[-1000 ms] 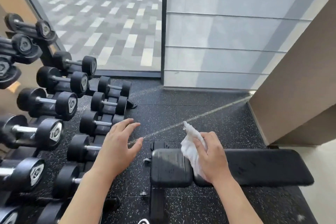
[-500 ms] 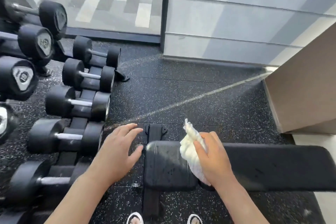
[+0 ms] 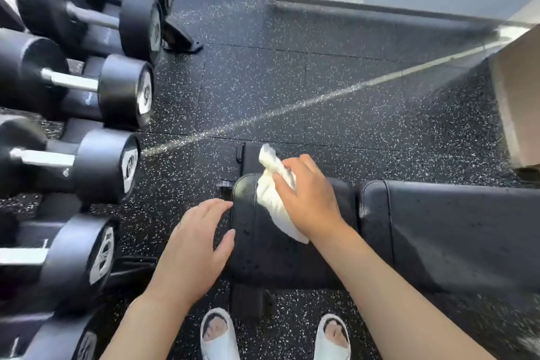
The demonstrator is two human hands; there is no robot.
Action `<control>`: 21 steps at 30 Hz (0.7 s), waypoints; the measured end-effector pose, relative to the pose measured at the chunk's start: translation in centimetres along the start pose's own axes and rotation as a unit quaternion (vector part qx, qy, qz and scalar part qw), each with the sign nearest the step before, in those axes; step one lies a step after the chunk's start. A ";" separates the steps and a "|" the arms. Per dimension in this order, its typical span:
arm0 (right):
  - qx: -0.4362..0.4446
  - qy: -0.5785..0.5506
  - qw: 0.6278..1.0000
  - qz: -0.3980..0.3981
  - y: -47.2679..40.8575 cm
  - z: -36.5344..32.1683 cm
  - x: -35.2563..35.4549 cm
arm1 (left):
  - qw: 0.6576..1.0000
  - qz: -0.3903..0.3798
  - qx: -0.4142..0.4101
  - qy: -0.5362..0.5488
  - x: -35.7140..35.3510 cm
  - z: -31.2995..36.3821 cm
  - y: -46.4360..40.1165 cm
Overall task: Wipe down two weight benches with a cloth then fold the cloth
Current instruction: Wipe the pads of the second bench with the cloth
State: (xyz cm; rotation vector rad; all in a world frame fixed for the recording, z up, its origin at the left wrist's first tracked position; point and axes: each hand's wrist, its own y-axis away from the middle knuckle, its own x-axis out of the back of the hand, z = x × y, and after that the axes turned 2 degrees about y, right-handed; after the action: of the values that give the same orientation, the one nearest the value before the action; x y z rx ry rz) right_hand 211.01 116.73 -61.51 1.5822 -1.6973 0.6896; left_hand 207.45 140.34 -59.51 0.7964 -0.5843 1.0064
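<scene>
A black padded weight bench (image 3: 438, 228) lies across the lower middle and right of the head view. My right hand (image 3: 309, 199) grips a bunched white cloth (image 3: 273, 199) and holds it down on the short seat pad (image 3: 263, 248) at the bench's left end. My left hand (image 3: 193, 245) hovers with spread, relaxed fingers just left of that pad, its fingertips near the pad's edge, holding nothing. Only one bench is in view.
A rack of black dumbbells (image 3: 111, 161) fills the left side, close to my left arm. Speckled rubber floor (image 3: 292, 82) stretches ahead. A beige wall corner (image 3: 517, 90) stands at the right. My feet in white slippers (image 3: 219, 333) stand below the bench.
The camera has tilted down and moved closer, bringing my feet into view. My right hand with the cloth has shifted left onto the seat pad; my left hand has neared the pad's edge.
</scene>
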 end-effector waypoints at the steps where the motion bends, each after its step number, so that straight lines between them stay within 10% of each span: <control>1: 0.010 0.005 1.000 0.004 -0.7 0.5 -1.7 | 1.000 -0.004 0.007 0.003 -1.3 -1.0 0.0; 21: 0.245 0.107 0.964 -0.019 10.7 4.0 -12.7 | 0.987 0.002 0.096 0.128 -12.6 -8.6 5.1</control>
State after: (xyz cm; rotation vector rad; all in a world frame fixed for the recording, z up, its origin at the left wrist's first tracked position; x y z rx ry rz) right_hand 199.86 122.55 -73.12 1.7811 -1.3991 1.2865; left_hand 198.03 142.43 -72.39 0.8189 -0.2706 1.1604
